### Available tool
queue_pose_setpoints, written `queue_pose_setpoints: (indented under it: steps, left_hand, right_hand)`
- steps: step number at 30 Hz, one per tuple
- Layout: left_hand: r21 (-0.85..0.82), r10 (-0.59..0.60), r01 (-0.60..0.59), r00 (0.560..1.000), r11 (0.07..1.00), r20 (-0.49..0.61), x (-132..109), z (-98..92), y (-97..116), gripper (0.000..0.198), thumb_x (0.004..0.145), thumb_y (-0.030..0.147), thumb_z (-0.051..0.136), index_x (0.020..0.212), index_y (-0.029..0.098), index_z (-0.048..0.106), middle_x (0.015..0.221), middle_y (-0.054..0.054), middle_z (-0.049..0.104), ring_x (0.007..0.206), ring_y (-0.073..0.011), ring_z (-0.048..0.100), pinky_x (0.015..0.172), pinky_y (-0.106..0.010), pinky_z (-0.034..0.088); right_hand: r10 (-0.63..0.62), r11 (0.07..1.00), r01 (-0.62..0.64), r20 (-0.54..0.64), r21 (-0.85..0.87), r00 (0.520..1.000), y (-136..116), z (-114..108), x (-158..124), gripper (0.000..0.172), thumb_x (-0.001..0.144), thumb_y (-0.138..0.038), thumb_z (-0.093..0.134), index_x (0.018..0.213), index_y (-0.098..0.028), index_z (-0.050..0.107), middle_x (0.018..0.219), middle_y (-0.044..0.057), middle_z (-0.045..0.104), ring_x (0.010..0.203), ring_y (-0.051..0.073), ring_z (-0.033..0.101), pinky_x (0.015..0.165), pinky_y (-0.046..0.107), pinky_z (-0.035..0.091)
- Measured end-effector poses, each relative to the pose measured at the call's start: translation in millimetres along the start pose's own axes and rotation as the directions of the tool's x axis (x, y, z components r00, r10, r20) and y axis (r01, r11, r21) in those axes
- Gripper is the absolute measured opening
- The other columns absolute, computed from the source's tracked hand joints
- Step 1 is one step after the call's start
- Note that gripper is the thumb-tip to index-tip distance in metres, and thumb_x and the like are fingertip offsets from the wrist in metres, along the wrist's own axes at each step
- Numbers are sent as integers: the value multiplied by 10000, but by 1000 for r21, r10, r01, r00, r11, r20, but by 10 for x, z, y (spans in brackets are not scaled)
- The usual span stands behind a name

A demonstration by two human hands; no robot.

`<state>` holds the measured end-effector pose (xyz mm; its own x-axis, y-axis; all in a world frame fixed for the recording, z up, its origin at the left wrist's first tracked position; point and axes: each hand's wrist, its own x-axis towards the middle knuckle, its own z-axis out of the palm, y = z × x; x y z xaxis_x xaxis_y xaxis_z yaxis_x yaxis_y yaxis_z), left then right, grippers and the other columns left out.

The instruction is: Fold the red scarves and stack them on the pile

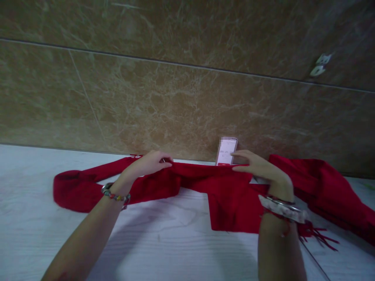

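Observation:
A long strip of red cloth (234,207) lies in folds across the white surface, its upper edge pulled fairly straight between my hands. My left hand (149,166) pinches this edge between thumb and fingers; a small dark, shiny bit by the fingertips is too small to name. At the edge's other end, my right hand (258,168) grips the cloth with its thumb in front. Its forefinger sticks out above, overlapping the phone (225,150) behind, and its other fingers are hidden. Bracelets circle both wrists.
The phone leans against a brown marbled tile wall (164,97), its screen lit. More red cloth (319,187) spreads to the right. A thin dark cord (315,259) runs along the white tabletop (164,242) by my right forearm. A small white fitting (320,65) is on the wall.

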<state>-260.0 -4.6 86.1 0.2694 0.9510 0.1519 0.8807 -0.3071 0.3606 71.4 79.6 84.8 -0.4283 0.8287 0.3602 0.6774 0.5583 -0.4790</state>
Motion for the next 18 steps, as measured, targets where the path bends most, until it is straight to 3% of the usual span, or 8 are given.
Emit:
queue_pose_setpoints:
  steps: [3, 6, 8, 12, 15, 18]
  left_hand:
    - [-19, 34, -34, 999, 999, -27, 23, 76, 111, 183, 797, 246, 497, 841, 171, 658, 779, -7, 678, 684, -136, 600, 669, -213, 432]
    - [-11, 47, -47, 998, 999, -41, 11, 100, 155, 176, 798, 222, 503, 866, 170, 657, 803, -10, 681, 700, -138, 605, 683, -214, 434]
    - [39, 34, -33, 999, 999, -30, 4, 108, 129, 170, 790, 197, 515, 879, 169, 656, 824, -22, 684, 725, -148, 613, 692, -220, 436]
    - [229, -32, 30, 999, 973, 7, 4, 92, 6, 183, 783, 157, 518, 897, 157, 661, 875, -73, 688, 795, -192, 624, 717, -252, 436]
    - [243, -74, 76, 997, 967, -17, -7, 23, -62, 196, 802, 181, 498, 910, 161, 660, 884, -68, 689, 793, -192, 626, 708, -250, 438]
    - [170, -57, 59, 998, 984, -17, -26, -35, -61, 190, 804, 187, 493, 891, 173, 661, 861, -31, 690, 759, -164, 620, 691, -228, 431]
  right_hand:
    - [-289, 957, 290, 115, 4, 951, -566, 505, 143, 369, 633, -282, 720, 984, -191, 651, 1167, 97, 561, 1079, 243, 521, 945, 395, 396]
    - [-336, 940, 340, 114, -19, 935, -931, 876, 241, 119, 732, -213, 640, 839, -172, 671, 1041, 90, 603, 985, 220, 558, 881, 383, 421]
    - [-342, 939, 344, 92, -1, 935, -979, 906, 272, 57, 752, -161, 604, 740, -164, 660, 907, 73, 624, 870, 187, 581, 813, 342, 443]
    - [-304, 952, 306, -97, 6, 948, -664, 484, 259, 87, 753, -183, 573, 687, -190, 630, 805, 41, 627, 788, 168, 579, 752, 310, 448]
    - [-137, 989, 117, -257, -89, 957, -209, 45, 166, 88, 737, -239, 565, 690, -211, 634, 776, 40, 640, 741, 182, 584, 710, 326, 453]
    - [35, 984, -75, -236, -162, 971, 195, -216, 36, 150, 683, -247, 613, 534, -224, 614, 583, 47, 610, 578, 187, 568, 597, 322, 447]
